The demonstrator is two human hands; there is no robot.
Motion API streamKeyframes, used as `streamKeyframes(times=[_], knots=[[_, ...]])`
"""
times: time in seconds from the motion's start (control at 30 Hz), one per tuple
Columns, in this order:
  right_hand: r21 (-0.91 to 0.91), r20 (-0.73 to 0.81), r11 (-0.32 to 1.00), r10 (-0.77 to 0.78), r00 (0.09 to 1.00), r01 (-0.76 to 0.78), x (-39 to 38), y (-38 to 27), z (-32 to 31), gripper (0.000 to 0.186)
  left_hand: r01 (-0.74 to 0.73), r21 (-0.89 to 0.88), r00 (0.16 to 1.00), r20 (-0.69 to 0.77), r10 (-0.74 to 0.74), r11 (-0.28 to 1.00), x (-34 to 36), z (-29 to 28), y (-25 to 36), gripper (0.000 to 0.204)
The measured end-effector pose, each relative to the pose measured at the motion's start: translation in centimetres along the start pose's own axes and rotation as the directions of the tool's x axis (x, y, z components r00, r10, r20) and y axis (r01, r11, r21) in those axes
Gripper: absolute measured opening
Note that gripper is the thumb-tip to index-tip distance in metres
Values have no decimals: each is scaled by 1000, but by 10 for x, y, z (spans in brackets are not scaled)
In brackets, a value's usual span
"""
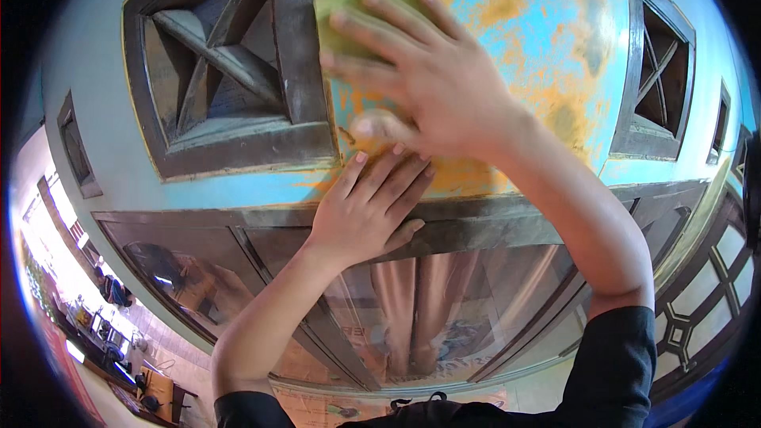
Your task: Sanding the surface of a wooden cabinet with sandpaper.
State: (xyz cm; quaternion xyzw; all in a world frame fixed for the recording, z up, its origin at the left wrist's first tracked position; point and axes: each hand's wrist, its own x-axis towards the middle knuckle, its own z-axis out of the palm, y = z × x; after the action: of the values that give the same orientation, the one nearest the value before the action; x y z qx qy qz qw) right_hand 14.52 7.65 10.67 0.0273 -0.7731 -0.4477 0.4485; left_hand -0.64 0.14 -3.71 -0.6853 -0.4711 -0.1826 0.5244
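My right hand (448, 75) lies with spread fingers over a green sheet of sandpaper (342, 0), holding it against the wall panel (523, 55). The panel is patchy, light blue mixed with orange. Motion slightly blurs that hand's fingers. Just below it, my left hand (361, 218) has its fingers stretched out, holds nothing, and rests where the panel meets the dark wooden beam (507, 222). Its fingertips come close to my right wrist and thumb.
A dark wooden vent frame (254, 147) with crossed slats borders the panel on the left; another vent (634, 139) is to the right. Glass panes (507, 301) sit below the beam. Far below at left, a wooden table (158, 392) stands on the floor.
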Motion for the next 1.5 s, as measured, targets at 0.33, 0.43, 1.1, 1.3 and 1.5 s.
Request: streamKeyframes(times=[0.33, 0.43, 1.1, 1.3, 1.5], knots=[[35, -96, 999, 26, 995, -23, -6, -14, 10, 47, 19, -22, 1000, -1, -19, 1000, -8, 5, 1, 66], [139, 87, 986, -110, 990, 97, -21, -15, 4, 52, -24, -44, 999, -40, 22, 999, -13, 14, -1, 67], [-224, -35, 935, 275, 961, -276, -79, 116, -63, 51, 151, 69, 959, -251, -129, 986, 123, -40, -34, 62], [-205, -40, 959, 194, 980, -198, -77, 49, -28, 56, 112, 82, 927, -369, -74, 990, 131, -33, -55, 58], [-113, 175, 991, 84, 981, -65, -107, 67, -49, 48, 93, 82, 930, -362, -57, 992, 125, -32, -51, 61]])
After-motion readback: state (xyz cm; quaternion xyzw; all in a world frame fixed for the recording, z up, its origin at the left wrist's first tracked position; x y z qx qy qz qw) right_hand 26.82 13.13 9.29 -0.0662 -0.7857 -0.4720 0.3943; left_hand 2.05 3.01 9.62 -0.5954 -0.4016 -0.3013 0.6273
